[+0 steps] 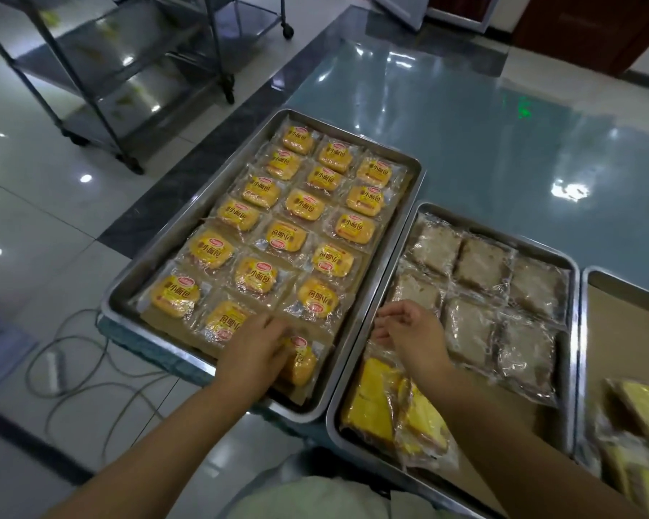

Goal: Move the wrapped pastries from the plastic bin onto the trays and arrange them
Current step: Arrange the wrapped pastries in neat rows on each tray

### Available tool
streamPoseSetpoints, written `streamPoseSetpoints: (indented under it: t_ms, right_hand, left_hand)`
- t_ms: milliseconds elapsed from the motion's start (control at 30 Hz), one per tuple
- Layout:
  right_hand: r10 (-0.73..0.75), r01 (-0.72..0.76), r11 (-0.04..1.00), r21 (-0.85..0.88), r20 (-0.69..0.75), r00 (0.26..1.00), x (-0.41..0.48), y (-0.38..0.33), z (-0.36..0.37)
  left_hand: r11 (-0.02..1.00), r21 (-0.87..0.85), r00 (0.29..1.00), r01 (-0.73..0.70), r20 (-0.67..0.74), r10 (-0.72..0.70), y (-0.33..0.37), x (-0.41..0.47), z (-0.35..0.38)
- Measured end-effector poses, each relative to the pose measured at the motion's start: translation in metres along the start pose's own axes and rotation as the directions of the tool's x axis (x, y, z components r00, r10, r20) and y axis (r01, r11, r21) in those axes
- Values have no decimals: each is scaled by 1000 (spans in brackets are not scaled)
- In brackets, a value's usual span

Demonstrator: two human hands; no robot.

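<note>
- Wrapped pastry: yellow bun in a clear wrapper, lying at the near right corner of the left tray, at the end of the nearest row.
- Left hand: laid over that bun, fingers lightly bent across its top. Motion blur hides whether they grip it or only press it.
- Right hand: over the middle tray, just right of the left tray. Fingers loosely curled, nothing visibly held.
- Other buns: fill the rest of the left tray in three columns; some labels face the opposite way.
- Middle tray contents: brown slices at the far end, yellow slices at the near end.
- Plastic bin: not in view.
- Judgement: the step in hand is seating the last bun of the row. Recommend setting it flat, square with its column, wrapper edges inside the rim and not riding over the neighbouring bun.
- Table: lies beyond the left tray.
</note>
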State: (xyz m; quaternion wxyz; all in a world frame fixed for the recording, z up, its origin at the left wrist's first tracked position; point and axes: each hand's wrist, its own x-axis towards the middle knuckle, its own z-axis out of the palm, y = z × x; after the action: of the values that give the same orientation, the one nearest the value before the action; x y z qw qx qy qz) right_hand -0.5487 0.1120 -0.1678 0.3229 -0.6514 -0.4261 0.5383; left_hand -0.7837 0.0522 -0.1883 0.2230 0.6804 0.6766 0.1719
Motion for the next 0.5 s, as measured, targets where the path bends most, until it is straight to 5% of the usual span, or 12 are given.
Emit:
streamPoseSetpoints:
  t_ms: [100, 300, 500]
  right_hand:
    - [-5, 6, 1000, 25, -48, 999, 0, 0, -12]
    - [-18, 18, 1000, 1, -128, 992, -7, 9, -46]
    - [-58, 18, 931, -364, -98, 994, -35, 43, -80]
  left_hand:
    - [996, 4, 988, -87, 125, 86, 5, 1, 5]
    - [997, 61, 978, -56, 204, 42, 11, 9, 5]
    - [985, -31, 978, -170, 116, 173, 54, 17, 12]
